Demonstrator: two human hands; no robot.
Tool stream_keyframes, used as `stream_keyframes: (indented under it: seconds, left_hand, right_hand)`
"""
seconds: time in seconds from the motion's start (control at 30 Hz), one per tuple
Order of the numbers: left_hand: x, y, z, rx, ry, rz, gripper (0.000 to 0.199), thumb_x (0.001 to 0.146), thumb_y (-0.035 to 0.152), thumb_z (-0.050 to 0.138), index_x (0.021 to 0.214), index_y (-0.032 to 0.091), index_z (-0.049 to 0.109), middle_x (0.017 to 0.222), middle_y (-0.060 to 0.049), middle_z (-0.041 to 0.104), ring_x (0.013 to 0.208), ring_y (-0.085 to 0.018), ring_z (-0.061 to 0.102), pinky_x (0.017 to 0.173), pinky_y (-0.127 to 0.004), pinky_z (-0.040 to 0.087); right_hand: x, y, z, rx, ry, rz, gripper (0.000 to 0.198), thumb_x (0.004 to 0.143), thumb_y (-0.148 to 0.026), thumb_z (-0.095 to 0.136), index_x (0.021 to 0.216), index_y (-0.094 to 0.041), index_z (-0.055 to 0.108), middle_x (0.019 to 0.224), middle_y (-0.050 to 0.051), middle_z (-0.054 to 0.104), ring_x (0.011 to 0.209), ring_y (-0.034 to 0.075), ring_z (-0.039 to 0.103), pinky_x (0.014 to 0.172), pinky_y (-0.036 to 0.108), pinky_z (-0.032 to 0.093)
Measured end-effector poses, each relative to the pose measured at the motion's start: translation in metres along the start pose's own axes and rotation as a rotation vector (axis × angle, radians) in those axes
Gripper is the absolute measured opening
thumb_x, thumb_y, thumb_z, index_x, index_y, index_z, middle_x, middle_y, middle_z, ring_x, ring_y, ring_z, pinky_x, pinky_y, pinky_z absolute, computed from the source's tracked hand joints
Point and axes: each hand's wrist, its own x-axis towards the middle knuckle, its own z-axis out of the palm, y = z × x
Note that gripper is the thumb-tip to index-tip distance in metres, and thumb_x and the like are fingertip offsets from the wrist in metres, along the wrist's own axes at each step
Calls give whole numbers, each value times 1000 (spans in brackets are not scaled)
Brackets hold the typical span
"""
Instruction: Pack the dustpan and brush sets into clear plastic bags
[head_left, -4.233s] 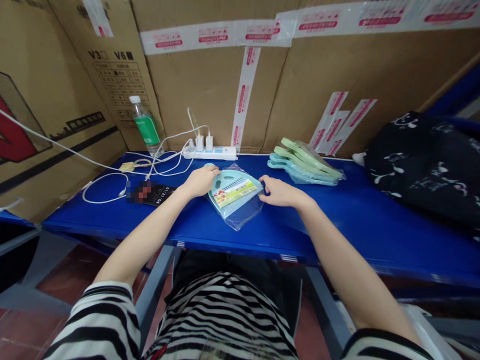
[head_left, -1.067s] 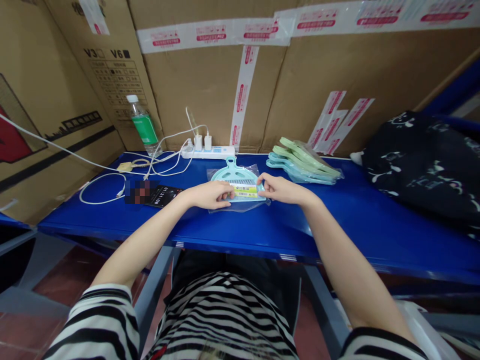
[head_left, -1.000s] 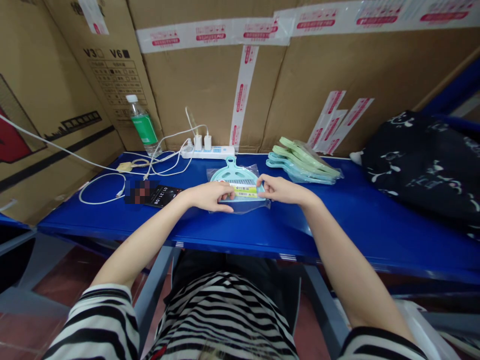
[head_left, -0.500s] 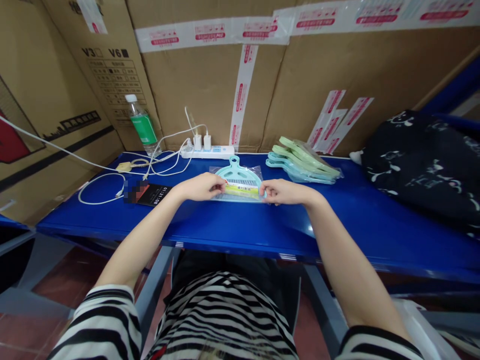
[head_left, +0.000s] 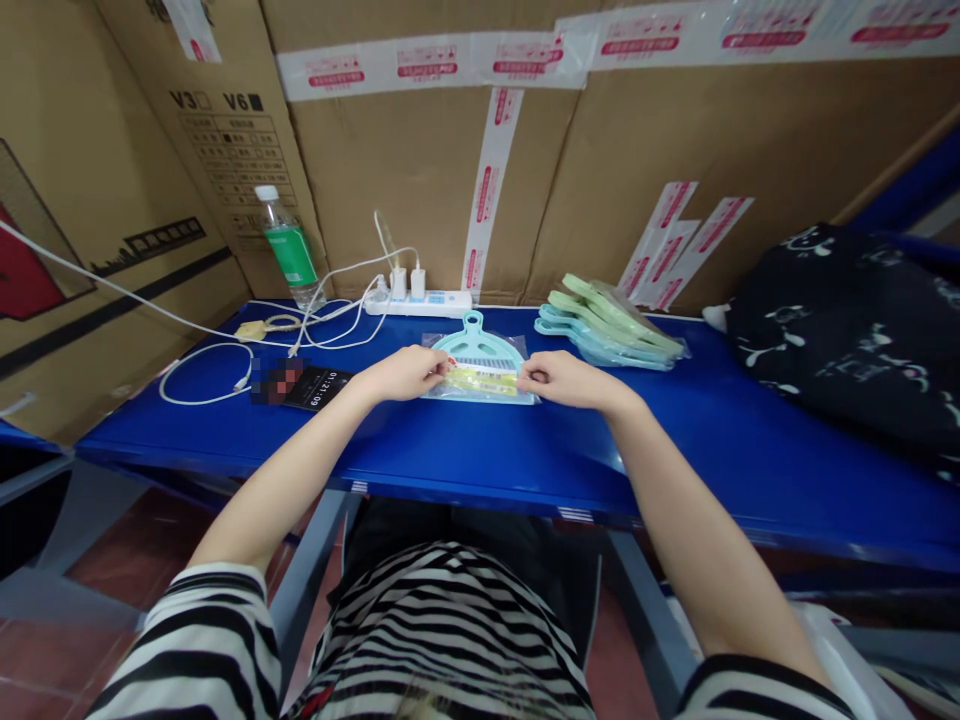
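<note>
A light blue mini dustpan (head_left: 474, 346) with a brush lies in a clear plastic bag on the blue table, its looped handle pointing away from me. Across its near part runs a yellow and white printed label (head_left: 481, 381). My left hand (head_left: 409, 374) pinches the left end of this label, its thumb and fingertips pressed together. At the opposite end, my right hand (head_left: 568, 379) has its fingers curled closed on the label's edge. Whether the bag's film is also caught between the fingers cannot be made out.
Bagged green and blue dustpans (head_left: 611, 325) are stacked at the back right, beside a dark patterned bag (head_left: 840, 340). Behind stand a white power strip (head_left: 442, 304) with cables and a water bottle (head_left: 291, 250). A phone (head_left: 319, 388) lies left. Cardboard (head_left: 420, 150) walls the back.
My right hand has shifted slightly left, its fingers more tightly curled at the label's end. The label looks flatter and more glossy. My left hand has barely moved.
</note>
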Motion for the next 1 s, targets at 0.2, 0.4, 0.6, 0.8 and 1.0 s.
stream_keyframes:
  seconds: [0.2,0.4,0.6,0.8,1.0]
  left_hand:
    - [2,3,1,84,12,-28,18,91,18,46,78,16,58,78,-5,67,72,-17,63,67,-26,44]
    - [3,6,4,125,24,-28,19,92,16,42,88,14,61,85,-9,65,80,-20,64,71,-29,47]
    - [2,8,7,155,-3,-56,23,89,10,40,98,13,61,98,-12,64,85,-22,65,72,-31,49]
    - [1,9,8,228,64,-3,31,84,2,41,106,14,60,104,-11,64,104,-24,58,86,-32,47]
    - [3,11,8,268,32,182,49,83,-2,38,116,22,65,105,-7,61,98,-21,59,84,-31,47]
  right_hand:
    - [2,5,4,-30,179,-121,16,75,-24,59,59,-21,60,73,4,55,69,19,53,67,31,42]
    - [5,-3,4,24,78,90,18,72,-23,58,55,-21,53,69,2,57,61,16,53,61,29,40]
    - [8,-2,5,19,87,124,20,67,-23,59,52,-23,46,62,0,58,62,16,54,59,28,38]
    - [9,-5,8,28,89,178,22,65,-19,56,49,-23,42,60,0,57,63,17,54,58,28,36]
    - [10,-7,10,47,76,211,21,62,-18,56,48,-23,42,58,-1,56,64,17,54,58,28,35]
